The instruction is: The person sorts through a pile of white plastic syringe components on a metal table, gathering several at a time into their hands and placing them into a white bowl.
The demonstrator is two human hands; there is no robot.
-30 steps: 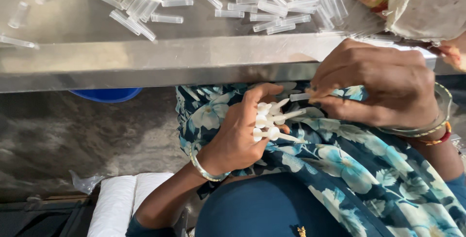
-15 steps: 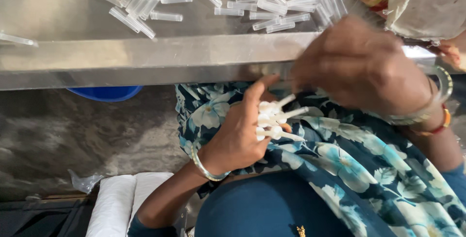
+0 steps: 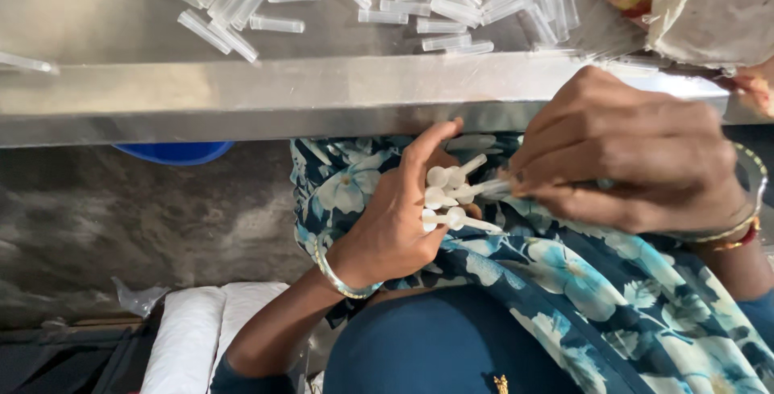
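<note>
White plungers [image 3: 451, 196] — steel table [image 3: 266, 95] edge above

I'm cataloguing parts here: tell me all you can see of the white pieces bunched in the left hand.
The white pieces look like plastic: several thin stems, each ending in a rounded disc head. They lie bunched in the left hand, heads near the thumb, stems pointing right. The right hand pinches one stem's end above a floral cloth.

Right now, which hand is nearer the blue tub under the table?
Left. The left hand, holding white stemmed pieces, lies right of the blue tub; the right hand is farther right.
</note>
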